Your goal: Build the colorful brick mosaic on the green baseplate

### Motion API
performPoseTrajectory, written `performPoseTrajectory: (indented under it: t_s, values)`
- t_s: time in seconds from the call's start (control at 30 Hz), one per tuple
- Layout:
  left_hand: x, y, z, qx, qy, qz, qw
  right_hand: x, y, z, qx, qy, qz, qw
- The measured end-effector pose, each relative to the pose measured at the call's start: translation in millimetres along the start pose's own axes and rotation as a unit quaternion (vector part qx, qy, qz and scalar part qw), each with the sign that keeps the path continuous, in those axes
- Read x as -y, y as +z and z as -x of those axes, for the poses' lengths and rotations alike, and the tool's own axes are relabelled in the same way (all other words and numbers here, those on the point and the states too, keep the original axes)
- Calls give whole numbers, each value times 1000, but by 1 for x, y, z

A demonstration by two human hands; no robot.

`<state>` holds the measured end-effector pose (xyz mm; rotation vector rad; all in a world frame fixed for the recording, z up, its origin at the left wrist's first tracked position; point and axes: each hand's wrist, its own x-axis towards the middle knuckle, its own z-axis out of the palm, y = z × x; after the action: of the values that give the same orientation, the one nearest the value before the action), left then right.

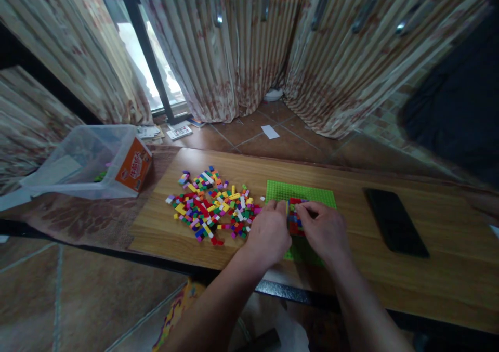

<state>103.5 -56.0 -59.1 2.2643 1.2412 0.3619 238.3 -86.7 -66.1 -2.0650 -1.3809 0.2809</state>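
Observation:
A green studded baseplate (317, 194) lies on the wooden board, carrying a small structure of toy bricks (296, 228) in red, blue and other colours. Against the structure's left side, my left hand (272, 233) is closed, its bent fingers pressed along the bricks. From the right, my right hand (326, 231) reaches over the same structure with thumb and forefinger pinched together at its top. Whatever is between those fingertips is too small to make out. Left of my hands spreads a loose heap of multicoloured toy bricks (212, 205).
A black phone-like slab (395, 221) lies on the wooden board (452, 258) at the right. A clear plastic box (89, 188) with an orange label stands at the left, a few pieces inside. Striped curtains (241, 55) hang behind the table.

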Motion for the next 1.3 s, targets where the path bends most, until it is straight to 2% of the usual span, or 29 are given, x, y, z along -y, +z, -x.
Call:
performPoseTrajectory:
  t_s: [0.17,0.27,0.43,0.57,0.77,0.9,1.0,1.1,1.2,1.3]
  values:
    - [37,-31,-14,-125,-99,-48,986,1,-3,1,-24,24,-44,998]
    - [56,-45,-23,-164,-126,-100,973,3,-6,1,-39,49,-97,993]
    - [63,-45,-35,-165,-113,-185,962,3,-9,0,-65,74,-154,983]
    - [55,-40,-43,-150,-148,-221,952,2,-10,-1,-68,73,-177,979]
    - [54,-36,-48,-127,-182,-230,947,-2,-13,-3,-78,71,-183,977]
    - [54,-42,-48,-154,-171,-206,951,-4,-15,-4,-81,71,-200,974]
    - [47,-46,-44,-185,-139,-130,964,-4,-13,-4,-75,59,-222,970]
    - [36,-39,-38,-165,-101,79,978,-2,-8,-2,-42,23,-246,968]
    - [25,-25,-30,-101,-64,306,945,2,-4,1,-2,-37,-230,972]
    - [15,-15,-25,-71,-55,434,897,6,-3,4,11,-88,-206,975]
